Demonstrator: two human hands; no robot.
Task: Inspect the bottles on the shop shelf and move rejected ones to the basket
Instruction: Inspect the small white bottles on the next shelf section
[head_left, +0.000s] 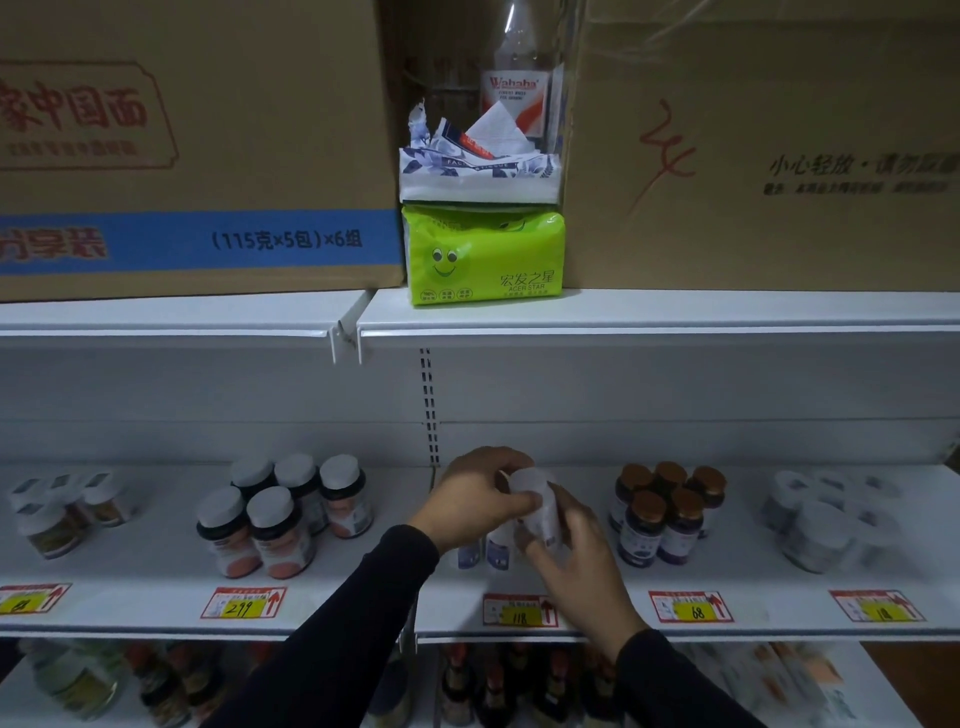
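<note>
Now | left hand (480, 496) grips white bottle (535, 499) cap | right hand (576, 556) holds its body

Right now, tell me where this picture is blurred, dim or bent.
Head view: dim overall; the white bottle between left hand and right hand is motion-smeared; clear jars at far right blur; shelf edge bows from the wide lens.

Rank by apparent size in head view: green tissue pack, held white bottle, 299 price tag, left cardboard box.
1. left cardboard box
2. green tissue pack
3. and 4. unsure: the 299 price tag and the held white bottle look similar, and both hands partly cover the bottle.
</note>
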